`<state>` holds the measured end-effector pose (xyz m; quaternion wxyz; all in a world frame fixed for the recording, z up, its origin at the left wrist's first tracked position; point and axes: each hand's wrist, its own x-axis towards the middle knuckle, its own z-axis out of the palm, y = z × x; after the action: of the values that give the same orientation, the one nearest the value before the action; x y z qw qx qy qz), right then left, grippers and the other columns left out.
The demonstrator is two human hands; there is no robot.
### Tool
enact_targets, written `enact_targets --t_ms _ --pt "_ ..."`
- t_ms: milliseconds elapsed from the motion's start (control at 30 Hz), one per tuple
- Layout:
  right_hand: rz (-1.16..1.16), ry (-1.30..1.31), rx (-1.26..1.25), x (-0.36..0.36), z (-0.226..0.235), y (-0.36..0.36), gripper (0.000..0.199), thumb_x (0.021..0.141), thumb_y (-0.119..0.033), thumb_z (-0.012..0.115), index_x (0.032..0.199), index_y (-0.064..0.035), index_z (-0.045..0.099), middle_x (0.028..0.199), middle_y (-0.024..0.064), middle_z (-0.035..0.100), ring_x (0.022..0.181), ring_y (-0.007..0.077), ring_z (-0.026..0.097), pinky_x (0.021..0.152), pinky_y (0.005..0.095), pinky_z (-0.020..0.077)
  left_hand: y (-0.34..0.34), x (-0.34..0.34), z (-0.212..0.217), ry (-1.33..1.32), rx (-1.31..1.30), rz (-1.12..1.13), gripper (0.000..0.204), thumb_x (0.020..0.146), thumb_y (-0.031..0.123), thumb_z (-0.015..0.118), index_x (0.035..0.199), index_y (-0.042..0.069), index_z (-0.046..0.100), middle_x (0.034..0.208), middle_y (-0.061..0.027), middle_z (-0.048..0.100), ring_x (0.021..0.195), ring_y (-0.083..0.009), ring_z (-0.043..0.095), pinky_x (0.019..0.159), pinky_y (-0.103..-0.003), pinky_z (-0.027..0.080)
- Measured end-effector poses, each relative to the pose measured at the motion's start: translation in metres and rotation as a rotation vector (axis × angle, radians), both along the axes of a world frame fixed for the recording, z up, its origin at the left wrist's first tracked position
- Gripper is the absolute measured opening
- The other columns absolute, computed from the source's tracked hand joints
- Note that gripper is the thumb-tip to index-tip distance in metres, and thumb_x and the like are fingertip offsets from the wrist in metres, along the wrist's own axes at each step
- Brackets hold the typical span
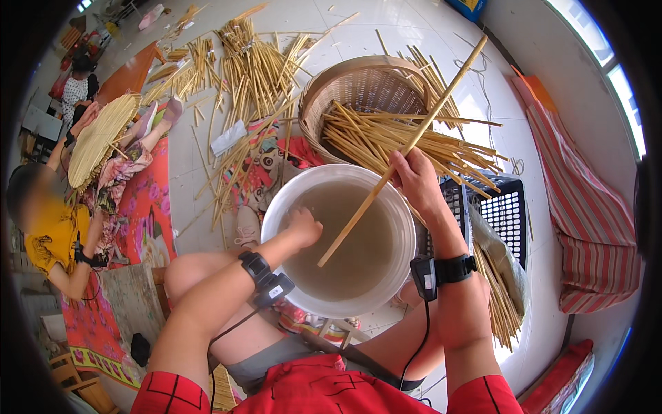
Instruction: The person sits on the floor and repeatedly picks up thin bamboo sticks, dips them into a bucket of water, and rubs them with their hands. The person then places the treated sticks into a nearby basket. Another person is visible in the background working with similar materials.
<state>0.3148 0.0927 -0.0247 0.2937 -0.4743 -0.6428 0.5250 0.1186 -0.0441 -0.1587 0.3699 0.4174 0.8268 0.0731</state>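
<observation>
Between my knees stands a white round bucket [408, 272] of cloudy brownish water [358, 276]. My right hand [416, 176], at its upper right rim, is closed around a long yellow-brown reed stalk [352, 224]. The stalk slants across the bucket, its lower end over the water and its upper end rising far to the right. Over the bucket's left side is my left hand [303, 228], its fingers curled; what they hold, if anything, is hidden. Just behind the bucket, a woven basket [324, 86] with a handle holds a bundle of cut stalks [386, 134].
More stalk bundles [248, 62] lie on the tiled floor ahead. A black plastic crate [507, 207] stands at right, with stalks [496, 297] beside it. At left a person in yellow [58, 238] sits with a round woven piece [103, 141]. Striped cloth [586, 228] hangs at far right.
</observation>
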Motion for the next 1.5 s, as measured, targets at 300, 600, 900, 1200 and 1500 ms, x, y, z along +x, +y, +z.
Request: enact_targets --t_ms 300,600,900,1200,1500 --pt "0.132 0.059 -0.093 -0.004 -0.003 -0.007 0.026 0.099 -0.025 0.050 0.092 0.0000 0.053 0.072 0.0038 0.058 0.060 0.0092 0.053 0.056 0.0239 0.0452 0.008 0.029 0.095 -1.359 0.223 0.017 0.037 0.105 0.033 0.034 0.113 0.004 0.056 0.084 -0.0025 0.058 0.077 -0.0118 0.054 0.073 -0.026 0.046" --pt "0.218 0.071 -0.239 -0.024 -0.004 -0.022 0.038 0.100 -0.035 0.049 0.087 -0.0003 0.058 0.068 0.0028 0.055 0.060 0.0085 0.050 0.054 0.0250 0.0421 0.010 0.030 0.102 -1.320 0.366 0.043 0.032 0.104 0.032 0.036 0.100 0.004 0.052 0.072 0.0005 0.046 0.068 -0.0100 0.045 0.067 -0.026 0.044" --pt "-0.196 0.104 -0.073 -0.002 0.002 0.011 0.038 0.100 -0.039 0.046 0.078 -0.0084 0.049 0.062 -0.0052 0.037 0.053 0.0049 0.033 0.047 0.0211 0.0279 -0.026 0.025 0.114 -1.366 0.177 -0.267 0.035 0.105 0.027 0.029 0.118 0.001 0.048 0.079 -0.0019 0.054 0.075 -0.0101 0.052 0.071 -0.026 0.044" --pt "-0.202 0.291 -0.308 -0.002 0.015 0.006 0.035 0.101 -0.038 0.045 0.080 -0.0098 0.048 0.059 -0.0069 0.030 0.048 0.0039 0.024 0.043 0.0215 0.0194 -0.023 0.003 0.144 -1.640 0.054 -0.372 0.079 0.086 0.004 0.052 0.151 0.004 0.006 0.123 -0.0126 0.046 0.088 -0.0143 0.055 0.088 -0.030 0.045" --pt "-0.190 0.304 -0.283 -0.006 0.012 0.008 0.035 0.100 -0.037 0.046 0.079 -0.0099 0.047 0.059 -0.0069 0.030 0.048 0.0043 0.025 0.042 0.0224 0.0204 -0.024 0.006 0.146 -1.590 0.006 -0.370 0.060 0.094 0.005 0.048 0.146 0.004 0.017 0.119 -0.0159 0.052 0.102 -0.0188 0.061 0.086 -0.030 0.049"
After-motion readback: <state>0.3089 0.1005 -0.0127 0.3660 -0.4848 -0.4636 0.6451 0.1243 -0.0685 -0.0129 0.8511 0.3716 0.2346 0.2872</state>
